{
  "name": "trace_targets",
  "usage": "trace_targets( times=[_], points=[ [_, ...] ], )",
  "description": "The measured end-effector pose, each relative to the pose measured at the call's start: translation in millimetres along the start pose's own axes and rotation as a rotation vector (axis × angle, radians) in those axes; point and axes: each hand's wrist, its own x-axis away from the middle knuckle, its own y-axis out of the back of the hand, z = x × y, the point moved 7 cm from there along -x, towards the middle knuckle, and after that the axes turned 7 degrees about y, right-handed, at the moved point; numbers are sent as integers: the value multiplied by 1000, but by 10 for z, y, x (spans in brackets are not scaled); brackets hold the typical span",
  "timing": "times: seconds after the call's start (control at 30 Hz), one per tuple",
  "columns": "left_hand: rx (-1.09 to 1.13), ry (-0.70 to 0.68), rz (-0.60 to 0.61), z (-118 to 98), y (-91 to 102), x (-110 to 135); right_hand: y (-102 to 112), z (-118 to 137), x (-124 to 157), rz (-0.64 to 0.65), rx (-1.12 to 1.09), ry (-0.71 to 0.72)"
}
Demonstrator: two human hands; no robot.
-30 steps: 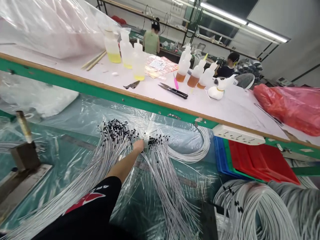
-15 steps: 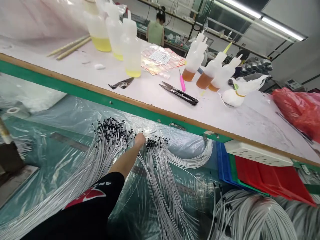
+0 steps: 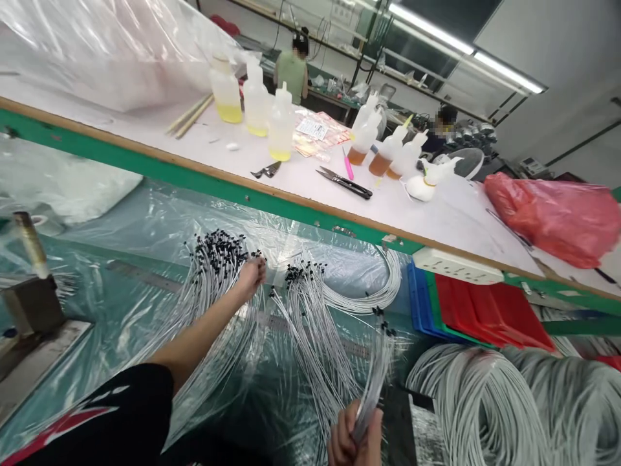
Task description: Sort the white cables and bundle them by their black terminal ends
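My left hand is closed around some white wires at the right side of a large spread bundle of white wires, whose ends carry small black connectors. A few black tips stick out above its fingers. Low in the view, my right hand grips a smaller bunch of white wires, held upright with black ends at the top. Between the hands lies another wire bundle with black connectors at its upper end.
Above runs a bench with a green edge, holding squeeze bottles, thread snips and a red bag. Coiled wires, red trays and a metal fixture flank the plastic-covered surface. Two people are further back.
My left hand has moved left, towards the large bundle. My right hand has come into view with a bunch of wires. The camera view has shifted.
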Motion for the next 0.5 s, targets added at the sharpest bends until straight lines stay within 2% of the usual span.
trace_targets(
  times=[0.1,0.2,0.27,0.37,0.43,0.5],
  points=[
    [21,48,239,105,-196,766,-258,-125,86,57,66,6],
    [100,126,615,216,-577,1591,-451,-266,204,99,157,46],
    [110,110,742,198,-759,2019,-540,-372,299,129,229,68],
    [75,49,719,95,-840,2370,-635,-545,440,189,335,51],
    [69,29,689,29,-818,2499,-696,-648,520,241,390,27],
    [83,4,712,-36,-787,2614,-757,-714,577,273,433,23]
  ],
)
